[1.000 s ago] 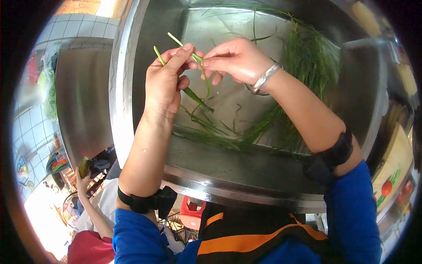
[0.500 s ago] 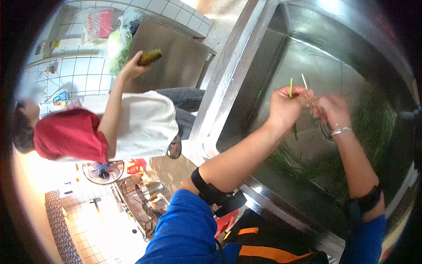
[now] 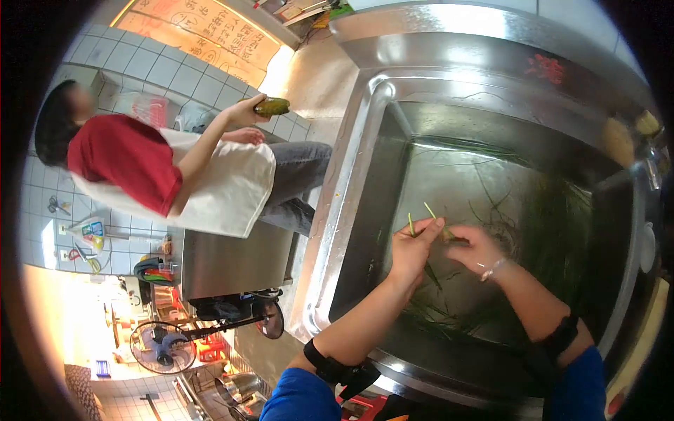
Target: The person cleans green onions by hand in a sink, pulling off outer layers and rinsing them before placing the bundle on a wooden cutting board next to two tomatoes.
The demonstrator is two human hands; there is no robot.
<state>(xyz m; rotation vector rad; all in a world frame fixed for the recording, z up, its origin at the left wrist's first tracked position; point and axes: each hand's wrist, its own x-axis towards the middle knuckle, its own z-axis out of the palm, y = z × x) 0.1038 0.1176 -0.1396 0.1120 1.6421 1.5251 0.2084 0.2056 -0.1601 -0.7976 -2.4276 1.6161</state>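
Over the steel sink [image 3: 351,175], my left hand [image 3: 413,251] pinches thin green stalks [image 3: 430,210], whose pale ends stick up past the fingers. Just right of it, my right hand [image 3: 477,249] is bent towards the stalks and partly blurred; its fingertips are close to the left ones, and what they hold is not clear. Water fills the sink bottom. Long green leaves [image 3: 562,238] float in a dark mass along the right side, with more leaves [image 3: 435,319] near the front and along the far wall.
At the left a person [image 3: 175,168] in a red top and white apron holds a green-brown vegetable [image 3: 272,107]. Behind that person is a steel counter [image 3: 232,259]. A fan [image 3: 163,347] stands at the lower left. A faucet [image 3: 653,172] is at the sink's right edge.
The view has turned, so the sink and my hands appear further left and lower. The person at the left has turned somewhat, and a second hand of theirs now shows.
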